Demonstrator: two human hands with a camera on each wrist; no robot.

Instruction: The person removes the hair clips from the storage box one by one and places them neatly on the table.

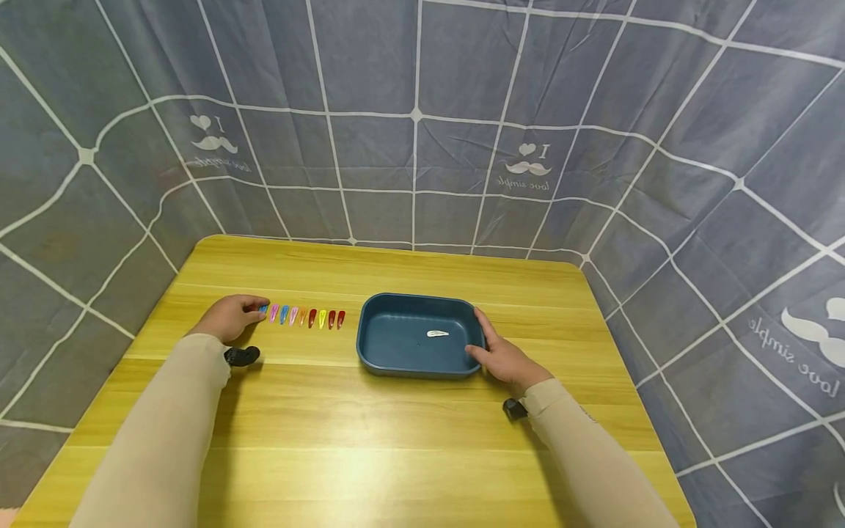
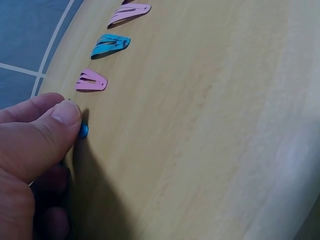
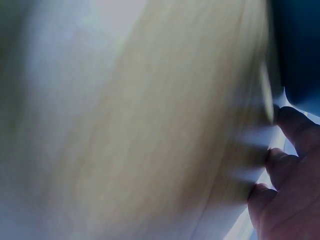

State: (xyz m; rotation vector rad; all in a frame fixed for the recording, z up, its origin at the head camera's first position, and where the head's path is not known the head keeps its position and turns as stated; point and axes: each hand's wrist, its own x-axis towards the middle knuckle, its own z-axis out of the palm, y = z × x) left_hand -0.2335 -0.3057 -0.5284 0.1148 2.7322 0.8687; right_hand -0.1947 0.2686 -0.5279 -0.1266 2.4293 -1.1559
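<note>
At the left end of a row of snap hair clips, my left hand pinches a blue hair clip at the table surface. Thumb and fingertips cover most of that clip; only its blue end shows. Beside it lie a pink clip and another blue clip. My right hand grips the right wall of a dark blue rectangular tray, its thumb over the rim and the other fingers outside. A single white hair clip lies on the tray's floor.
The row runs right toward the tray, with an orange clip, a yellow clip and red clips. All stand on a yellow wooden table. A grey curtain with white lines hangs behind and along both sides.
</note>
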